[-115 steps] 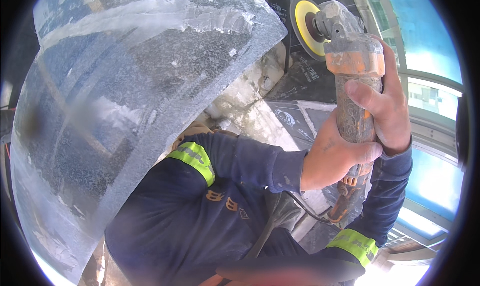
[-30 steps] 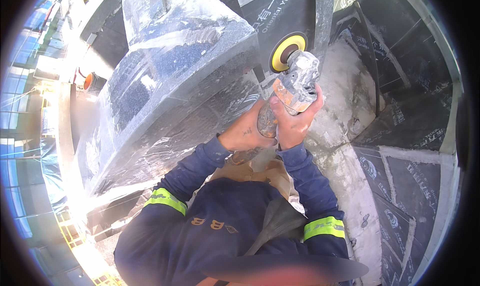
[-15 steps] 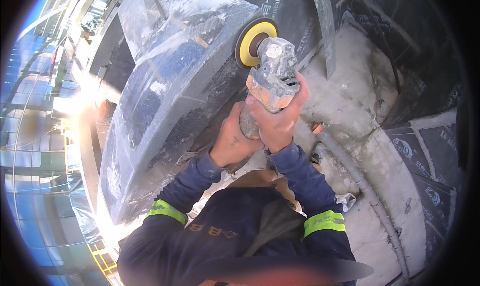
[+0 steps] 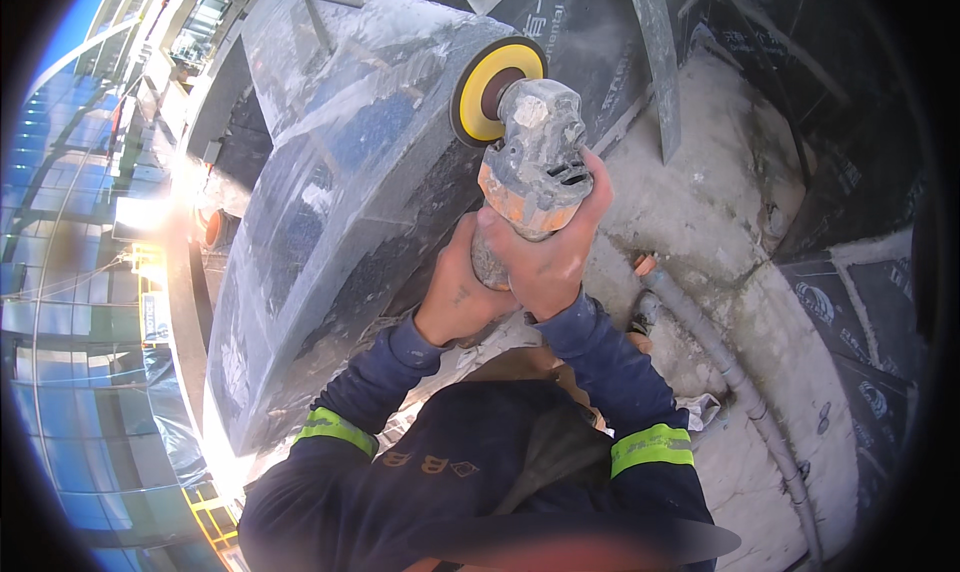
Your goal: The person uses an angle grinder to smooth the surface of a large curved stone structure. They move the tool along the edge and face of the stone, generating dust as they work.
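Observation:
Both my hands grip a dusty angle grinder (image 4: 535, 157), its grey head caked with powder and an orange band showing lower down. My left hand (image 4: 458, 290) wraps round the body from below and the left. Higher up, my right hand (image 4: 553, 257) is closed round the body, with fingers reaching up its right side. A yellow disc with a dark rim (image 4: 500, 90) sits on the grinder's left, tilted against or very close to the edge of a big grey stone slab (image 4: 350, 207). Whether the disc touches the stone I cannot tell.
A grey pipe (image 4: 722, 364) runs down a pale, rough concrete surface (image 4: 690, 212) on the right. Dark printed sheeting (image 4: 850, 302) covers the far right. An upright grey strip (image 4: 655, 62) stands beyond the grinder. At left, a glass facade (image 4: 80, 302) and yellow railing (image 4: 208, 517) show.
The grinder and both hands have shifted slightly left, the disc moving left along with them. My grip looks the same.

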Demonstrator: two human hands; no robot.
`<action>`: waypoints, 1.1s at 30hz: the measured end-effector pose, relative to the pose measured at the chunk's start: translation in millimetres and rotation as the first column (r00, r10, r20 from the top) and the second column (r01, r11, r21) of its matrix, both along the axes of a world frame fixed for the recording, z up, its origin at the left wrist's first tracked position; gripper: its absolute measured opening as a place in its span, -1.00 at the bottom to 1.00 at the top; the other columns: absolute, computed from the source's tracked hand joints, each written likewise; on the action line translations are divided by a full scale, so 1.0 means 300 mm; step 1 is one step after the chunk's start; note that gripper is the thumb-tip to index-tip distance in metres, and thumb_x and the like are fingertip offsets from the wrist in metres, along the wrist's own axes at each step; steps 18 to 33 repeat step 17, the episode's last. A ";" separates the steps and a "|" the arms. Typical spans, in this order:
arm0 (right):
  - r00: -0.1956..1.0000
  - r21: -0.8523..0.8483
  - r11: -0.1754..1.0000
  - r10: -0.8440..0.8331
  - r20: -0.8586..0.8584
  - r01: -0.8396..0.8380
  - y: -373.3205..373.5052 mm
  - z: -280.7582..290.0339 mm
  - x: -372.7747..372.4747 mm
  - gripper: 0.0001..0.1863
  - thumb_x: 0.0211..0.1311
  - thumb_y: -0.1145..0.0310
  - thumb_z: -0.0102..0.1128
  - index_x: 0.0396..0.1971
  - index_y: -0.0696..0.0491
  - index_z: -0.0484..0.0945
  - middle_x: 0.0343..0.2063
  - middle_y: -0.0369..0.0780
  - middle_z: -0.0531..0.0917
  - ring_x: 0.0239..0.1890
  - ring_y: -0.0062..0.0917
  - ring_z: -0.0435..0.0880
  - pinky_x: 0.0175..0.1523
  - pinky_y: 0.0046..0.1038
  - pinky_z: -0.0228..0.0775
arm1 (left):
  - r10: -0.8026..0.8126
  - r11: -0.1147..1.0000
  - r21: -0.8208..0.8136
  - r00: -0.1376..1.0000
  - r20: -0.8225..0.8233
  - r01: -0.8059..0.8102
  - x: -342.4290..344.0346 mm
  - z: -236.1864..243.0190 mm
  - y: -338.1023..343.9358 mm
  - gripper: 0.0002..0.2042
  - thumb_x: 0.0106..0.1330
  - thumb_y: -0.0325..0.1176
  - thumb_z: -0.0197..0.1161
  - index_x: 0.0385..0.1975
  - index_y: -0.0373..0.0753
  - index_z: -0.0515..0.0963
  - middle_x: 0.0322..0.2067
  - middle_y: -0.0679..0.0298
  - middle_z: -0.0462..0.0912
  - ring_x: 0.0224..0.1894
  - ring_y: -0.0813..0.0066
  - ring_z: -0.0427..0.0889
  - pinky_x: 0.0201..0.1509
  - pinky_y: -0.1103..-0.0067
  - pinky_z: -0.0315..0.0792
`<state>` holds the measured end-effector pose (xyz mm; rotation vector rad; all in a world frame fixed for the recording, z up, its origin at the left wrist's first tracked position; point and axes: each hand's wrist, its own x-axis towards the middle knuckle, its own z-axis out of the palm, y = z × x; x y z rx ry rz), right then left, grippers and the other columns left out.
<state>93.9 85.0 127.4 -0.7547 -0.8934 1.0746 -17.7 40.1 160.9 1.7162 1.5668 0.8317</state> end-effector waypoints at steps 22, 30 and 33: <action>0.997 -0.069 0.998 -0.008 -0.076 0.003 0.010 -0.047 -0.010 0.04 -0.10 0.44 0.53 0.34 0.22 -0.01 0.15 0.01 0.26 0.25 -0.27 0.35 0.35 -0.19 0.22 | -0.050 0.998 -0.026 0.999 0.008 0.050 -0.014 -0.041 0.030 -0.14 -0.11 -0.42 0.57 0.28 -0.36 0.28 0.10 0.01 0.58 0.17 0.28 0.55 0.24 0.40 0.38; 0.997 -0.069 0.998 -0.008 -0.076 0.003 0.010 -0.047 -0.010 0.04 -0.10 0.44 0.53 0.34 0.22 -0.01 0.15 0.01 0.26 0.25 -0.27 0.35 0.35 -0.19 0.22 | -0.050 0.998 -0.026 0.999 0.008 0.050 -0.014 -0.041 0.030 -0.14 -0.11 -0.42 0.57 0.28 -0.36 0.28 0.10 0.01 0.58 0.17 0.28 0.55 0.24 0.40 0.38; 0.997 -0.069 0.998 -0.008 -0.076 0.003 0.010 -0.047 -0.010 0.04 -0.10 0.44 0.53 0.34 0.22 -0.01 0.15 0.01 0.26 0.25 -0.27 0.35 0.35 -0.19 0.22 | -0.050 0.998 -0.026 0.999 0.008 0.050 -0.014 -0.041 0.030 -0.14 -0.11 -0.42 0.57 0.28 -0.36 0.28 0.10 0.01 0.58 0.17 0.28 0.55 0.24 0.40 0.38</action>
